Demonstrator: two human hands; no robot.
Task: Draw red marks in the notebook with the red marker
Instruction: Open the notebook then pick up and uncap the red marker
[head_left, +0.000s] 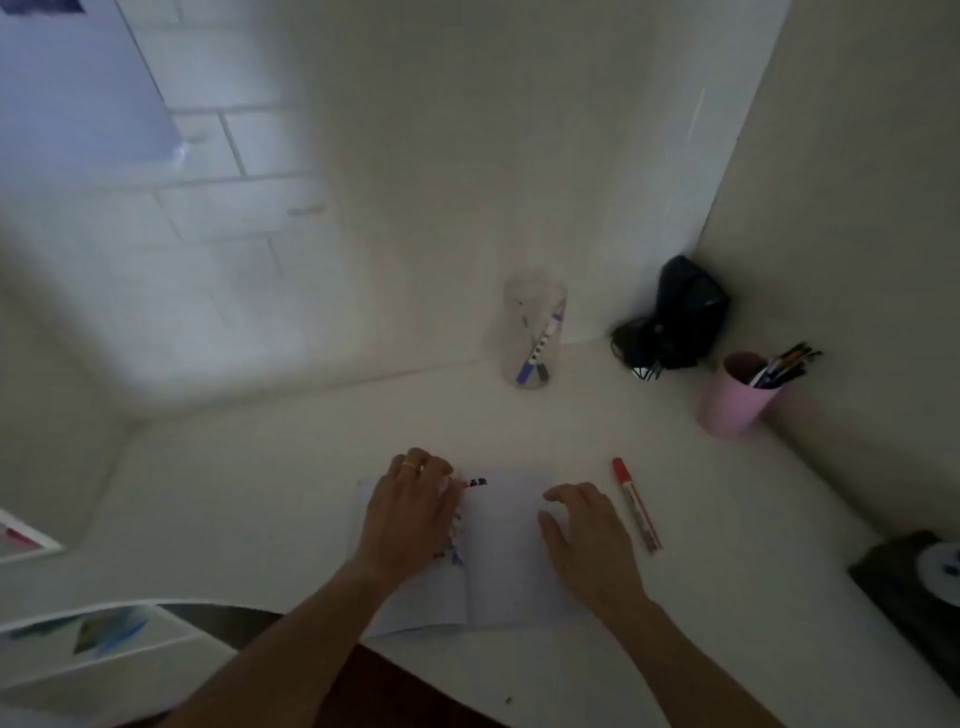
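An open notebook (498, 561) lies on the white desk near its front edge, with dark and coloured marks along the spine and at the top of the right page. My left hand (410, 514), wearing a gold ring, rests flat on the left page. My right hand (587, 540) lies on the right page with its fingers spread, holding nothing. The red marker (636, 506), capped, lies on the desk just right of the notebook, a little apart from my right hand.
A clear cup (532, 332) with pens stands at the back wall. A black object (675, 322) fills the corner. A pink cup (735, 395) with pens sits against the right wall. A dark object (919, 587) lies at the right edge.
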